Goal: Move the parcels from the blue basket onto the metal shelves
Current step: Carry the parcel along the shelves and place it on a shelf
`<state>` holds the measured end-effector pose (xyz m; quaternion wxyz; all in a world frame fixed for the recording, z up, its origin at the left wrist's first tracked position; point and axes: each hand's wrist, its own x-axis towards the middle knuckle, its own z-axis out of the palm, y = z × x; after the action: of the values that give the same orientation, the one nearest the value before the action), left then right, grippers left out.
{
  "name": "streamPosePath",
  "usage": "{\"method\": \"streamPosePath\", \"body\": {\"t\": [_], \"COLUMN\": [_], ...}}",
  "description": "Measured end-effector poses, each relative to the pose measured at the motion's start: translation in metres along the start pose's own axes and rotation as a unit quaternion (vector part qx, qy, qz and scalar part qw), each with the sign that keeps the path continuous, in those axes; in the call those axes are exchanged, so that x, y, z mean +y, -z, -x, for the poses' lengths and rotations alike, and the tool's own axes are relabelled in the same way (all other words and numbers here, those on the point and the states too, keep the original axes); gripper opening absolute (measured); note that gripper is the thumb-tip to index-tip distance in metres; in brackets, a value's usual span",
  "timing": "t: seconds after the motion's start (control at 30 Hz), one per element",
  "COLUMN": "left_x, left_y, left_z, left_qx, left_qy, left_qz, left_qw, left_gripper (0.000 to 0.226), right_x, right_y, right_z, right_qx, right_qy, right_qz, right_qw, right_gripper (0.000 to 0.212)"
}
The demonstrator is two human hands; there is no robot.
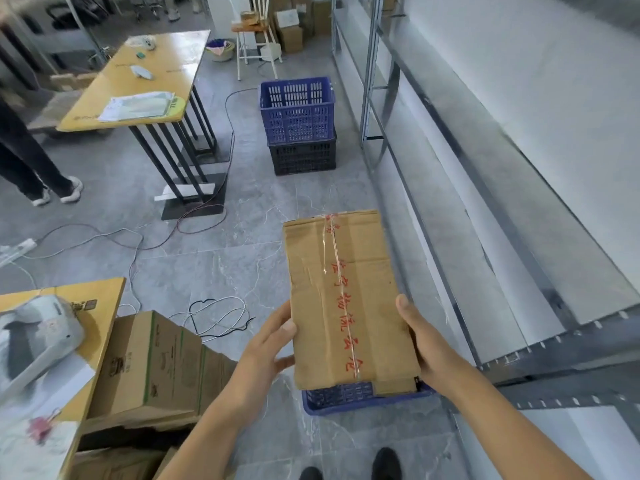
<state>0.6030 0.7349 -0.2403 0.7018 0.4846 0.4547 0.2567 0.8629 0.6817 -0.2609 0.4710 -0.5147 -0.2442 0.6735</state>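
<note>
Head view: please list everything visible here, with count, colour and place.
parcel: one, brown cardboard with red writing, held above the near basket
near basket: one, blue, on the floor under the parcel
far crates: two, blue stacked on black, floor ahead
metal shelves: one run, grey, along the right
tables: two, yellow tops, far left and near left
cardboard boxes: several, brown, beside the near table; more at the far wall
stool: one, white legs, far centre
cables: several, across the grey floor
bystander's legs: dark trousers, white shoes, left edge
left hand: grip on the parcel's left edge
right hand: grip on its right edge
</note>
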Motion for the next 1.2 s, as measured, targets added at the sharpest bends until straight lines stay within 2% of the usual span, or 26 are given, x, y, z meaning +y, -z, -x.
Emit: {"method": "streamPosePath", "body": {"t": [0.07, 0.1, 0.23, 0.4, 0.5, 0.6, 0.67, 0.73, 0.8, 0.83, 0.93, 0.97, 1.03, 1.13, 1.2], "left_x": [0.0, 0.001, 0.002, 0.007, 0.012, 0.008, 0.006, 0.005, 0.003, 0.004, 0.007, 0.008, 0.015, 0.017, 0.014], "left_y": [-0.002, -0.002, 0.0, 0.001, 0.004, 0.012, 0.015, 0.022, 0.028, 0.029, 0.027, 0.025, 0.025, 0.024, 0.024], "left_z": [0.0, 0.0, -0.005, 0.001, 0.005, 0.007, 0.009, 0.011, 0.013, 0.014, 0.016, 0.018, 0.019, 0.021, 0.024], "left_qx": [-0.002, -0.003, 0.023, 0.059, 0.053, 0.001, -0.006, 0.04, 0.063, 0.063, 0.057, 0.058, 0.049, 0.029, 0.02], "left_qy": [-0.01, -0.012, -0.007, -0.05, -0.024, 0.01, 0.016, 0.018, 0.016, 0.011, 0.001, 0.005, 0.007, 0.007, 0.003], "left_qz": [-0.015, -0.024, -0.041, -0.118, -0.082, -0.024, -0.008, -0.01, -0.01, 0.001, 0.077, 0.088, 0.083, 0.057, 0.049], "left_qw": [1.0, 1.0, 0.999, 0.99, 0.995, 1.0, 1.0, 0.999, 0.998, 0.998, 0.995, 0.994, 0.995, 0.998, 0.999], "left_gripper": [0.047, 0.047, 0.042, 0.055, 0.102, 0.144, 0.159, 0.163, 0.158, 0.146, 0.079, 0.066, 0.06, 0.059, 0.059], "right_x": [-0.004, -0.005, -0.006, 0.0, 0.002, 0.006, 0.009, 0.012, 0.015, 0.015, 0.013, 0.011, 0.006, 0.0, 0.001], "right_y": [0.001, 0.001, 0.008, 0.017, 0.022, 0.025, 0.026, 0.027, 0.028, 0.028, 0.019, 0.018, 0.013, 0.005, 0.004], "right_z": [0.0, 0.001, 0.004, 0.003, 0.005, 0.007, 0.008, 0.009, 0.009, 0.009, 0.011, 0.012, 0.012, 0.017, 0.022], "right_qx": [0.019, 0.024, 0.03, 0.083, 0.068, 0.042, 0.042, 0.048, 0.054, 0.058, 0.081, 0.093, 0.102, 0.079, 0.071], "right_qy": [-0.013, -0.018, -0.044, -0.054, -0.046, 0.02, 0.052, 0.071, 0.081, 0.081, 0.086, 0.087, 0.093, 0.085, 0.073], "right_qz": [0.027, 0.03, -0.017, -0.054, -0.064, -0.047, -0.018, 0.025, 0.071, 0.094, 0.151, 0.159, 0.176, 0.203, 0.197], "right_qw": [0.999, 0.999, 0.998, 0.994, 0.995, 0.998, 0.998, 0.996, 0.993, 0.991, 0.982, 0.979, 0.975, 0.972, 0.975], "right_gripper": [0.106, 0.101, 0.052, 0.047, 0.039, 0.059, 0.068, 0.069, 0.059, 0.055, 0.04, 0.036, 0.038, 0.064, 0.073]}}
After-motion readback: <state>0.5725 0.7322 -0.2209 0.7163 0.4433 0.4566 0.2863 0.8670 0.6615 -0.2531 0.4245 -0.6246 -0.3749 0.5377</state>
